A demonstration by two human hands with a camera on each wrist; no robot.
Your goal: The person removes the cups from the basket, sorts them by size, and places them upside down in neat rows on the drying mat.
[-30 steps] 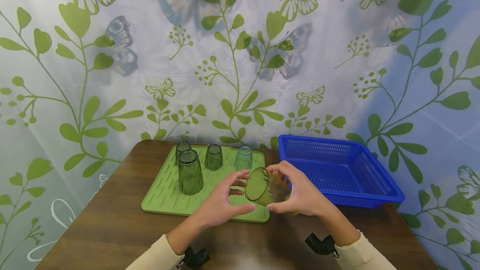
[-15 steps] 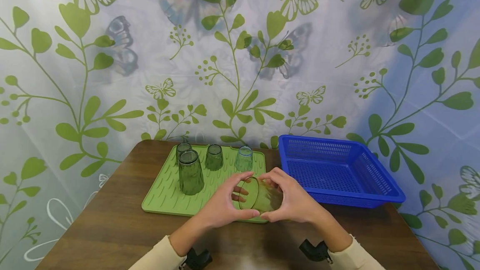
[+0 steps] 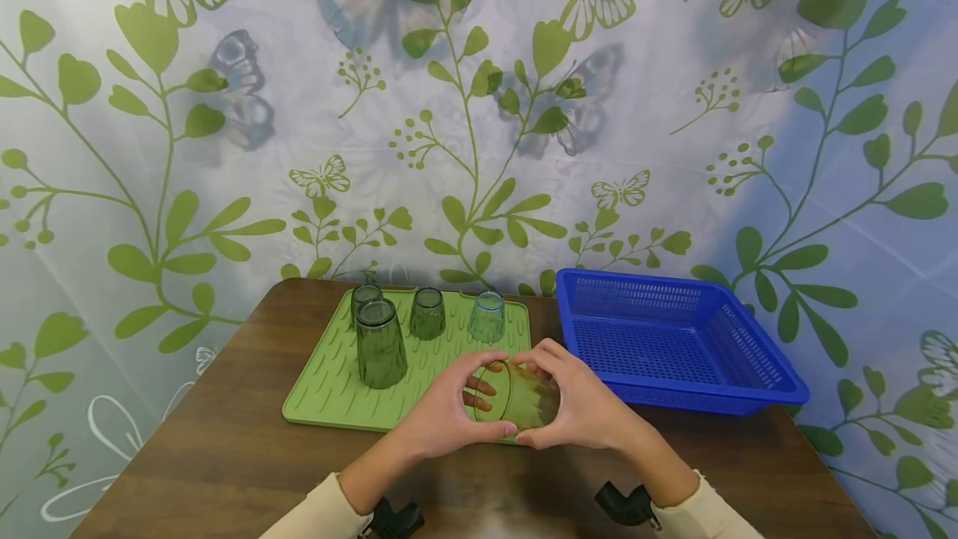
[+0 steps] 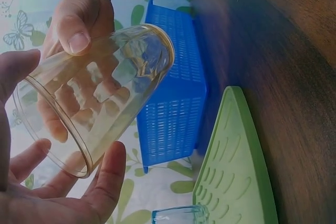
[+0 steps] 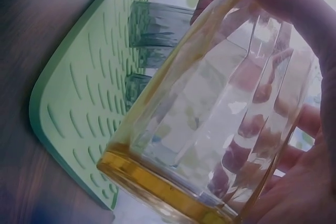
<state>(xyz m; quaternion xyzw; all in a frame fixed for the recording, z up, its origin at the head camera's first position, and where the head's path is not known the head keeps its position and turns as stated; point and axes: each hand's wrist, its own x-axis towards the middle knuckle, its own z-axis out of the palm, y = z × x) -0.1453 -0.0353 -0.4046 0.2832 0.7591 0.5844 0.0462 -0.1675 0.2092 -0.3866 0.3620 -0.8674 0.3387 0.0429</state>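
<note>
An amber-tinted drinking glass (image 3: 535,402) lies sideways in the air between both hands, its rim facing left, above the front right corner of the green drying mat (image 3: 329,398). My right hand (image 3: 591,407) grips it around the body near its base; the right wrist view shows the thick amber base (image 5: 157,184). At the rim end, my left hand (image 3: 441,412) holds the glass between thumb and curled fingers, as the left wrist view shows. Upside down on the mat stand a tall green glass (image 3: 380,353), two smaller dark green glasses (image 3: 427,316) and a light blue glass (image 3: 486,318).
A blue perforated plastic basket (image 3: 718,402) sits at the right back of the wooden table (image 3: 247,447), to the right of the mat. Behind the table hangs a curtain (image 3: 299,98) printed with leaves and butterflies. Each wrist carries a small black device (image 3: 627,504).
The amber glass has moved left and slightly down in my right hand. My left hand has come from beside the rim to grip it. The glasses on the mat have stayed put.
</note>
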